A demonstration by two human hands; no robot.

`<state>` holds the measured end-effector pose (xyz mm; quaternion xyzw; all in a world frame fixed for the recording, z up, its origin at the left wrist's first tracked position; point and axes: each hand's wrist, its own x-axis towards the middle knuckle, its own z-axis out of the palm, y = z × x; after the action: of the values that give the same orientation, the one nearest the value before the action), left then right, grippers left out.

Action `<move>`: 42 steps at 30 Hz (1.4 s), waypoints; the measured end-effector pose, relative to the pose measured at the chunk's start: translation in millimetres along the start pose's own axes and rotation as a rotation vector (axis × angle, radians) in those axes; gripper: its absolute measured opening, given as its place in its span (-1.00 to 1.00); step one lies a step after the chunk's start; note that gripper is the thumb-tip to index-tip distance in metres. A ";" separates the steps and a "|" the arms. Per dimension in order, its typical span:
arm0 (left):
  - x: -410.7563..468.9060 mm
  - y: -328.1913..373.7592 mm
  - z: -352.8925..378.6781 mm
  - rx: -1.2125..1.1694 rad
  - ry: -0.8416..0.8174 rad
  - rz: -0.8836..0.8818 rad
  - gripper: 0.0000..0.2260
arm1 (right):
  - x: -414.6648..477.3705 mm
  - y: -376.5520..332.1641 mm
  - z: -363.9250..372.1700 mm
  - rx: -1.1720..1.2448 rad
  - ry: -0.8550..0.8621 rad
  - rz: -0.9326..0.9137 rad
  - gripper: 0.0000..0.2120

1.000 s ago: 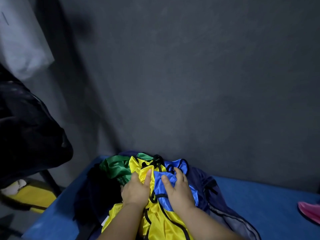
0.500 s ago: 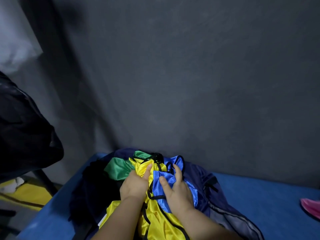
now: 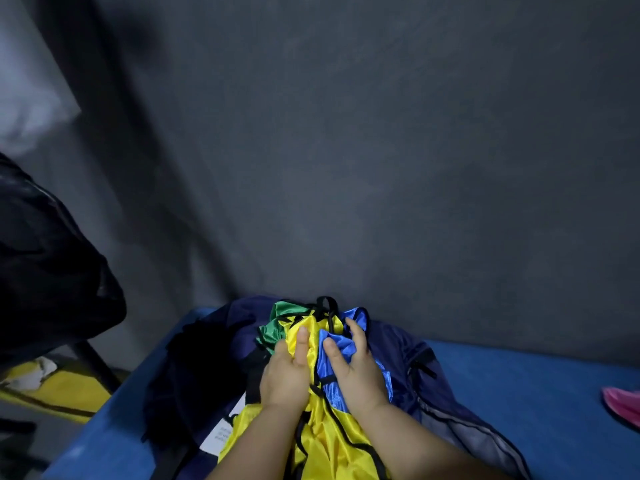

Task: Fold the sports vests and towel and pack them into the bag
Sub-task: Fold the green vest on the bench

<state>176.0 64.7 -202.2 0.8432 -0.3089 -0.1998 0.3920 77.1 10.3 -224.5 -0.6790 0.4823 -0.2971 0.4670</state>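
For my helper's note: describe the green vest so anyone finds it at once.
On the blue surface by the grey wall lies a navy bag. In the vest bundle on it, the green vest shows beyond the left hand; its neighbours are yellow and blue.

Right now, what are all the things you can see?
Yellow vest: one, yellow with black trim, under both hands
Blue vest: one, blue, right of the yellow one
Green vest: one, green, left of the yellow one
Bag: one, navy, under the vests
Surface: one, blue, under the bag
Wall: one, dark grey, behind
Pink thing: one, pink, right edge
Black cloth: one, black, far left
Left hand: one, holds the yellow vest
Right hand: one, pinches the blue vest
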 end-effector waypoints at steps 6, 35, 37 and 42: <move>-7.0 7.4 -2.2 -0.081 -0.056 -0.005 -0.23 | -7.0 -22.2 -11.4 0.289 -0.111 0.049 -0.09; -74.1 115.0 10.2 -0.505 0.085 0.370 -0.11 | -20.6 -49.0 -98.0 0.482 0.175 -0.149 -0.08; -85.5 132.6 17.9 -0.515 0.071 0.386 -0.16 | -22.7 -50.3 -120.6 0.490 0.200 -0.184 -0.09; -114.3 174.4 38.8 -0.489 0.038 0.438 -0.15 | -28.9 -52.2 -176.6 0.460 0.228 -0.291 -0.23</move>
<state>6.6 33.8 -78.3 0.6410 -0.4184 -0.1631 0.6225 -64.4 -19.0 -106.7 -0.5798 0.3490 -0.5368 0.5039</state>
